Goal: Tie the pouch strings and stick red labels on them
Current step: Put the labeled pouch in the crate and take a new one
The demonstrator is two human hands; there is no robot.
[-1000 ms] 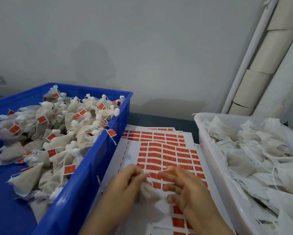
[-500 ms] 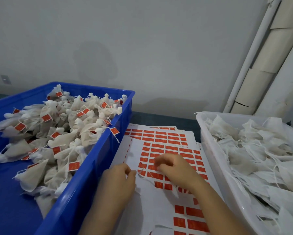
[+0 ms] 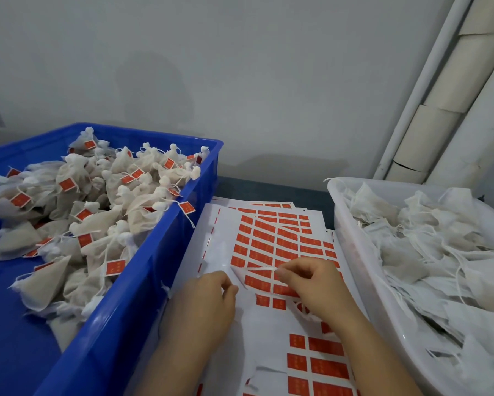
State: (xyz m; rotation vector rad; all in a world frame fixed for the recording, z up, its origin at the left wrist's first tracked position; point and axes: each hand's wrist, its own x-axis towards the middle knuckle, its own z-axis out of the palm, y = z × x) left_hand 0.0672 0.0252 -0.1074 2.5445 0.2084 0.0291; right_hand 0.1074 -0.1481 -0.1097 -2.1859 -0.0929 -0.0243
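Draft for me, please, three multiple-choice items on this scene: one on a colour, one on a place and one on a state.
1. What colour are the labels on the sheets?
A. green
B. red
C. yellow

2. Where do the tied, labelled pouches lie?
A. in the blue crate
B. on the sheets
C. on the floor

3. What is the right hand doing?
A. lying flat on the sheets
B. gripping scissors
C. pinching a white string

Answers:
1. B, since the sheets carry rows of red rectangles.
2. A, since pouches with red tags are piled in the blue crate.
3. C, since its fingers pinch one end of a taut string above the sheets.
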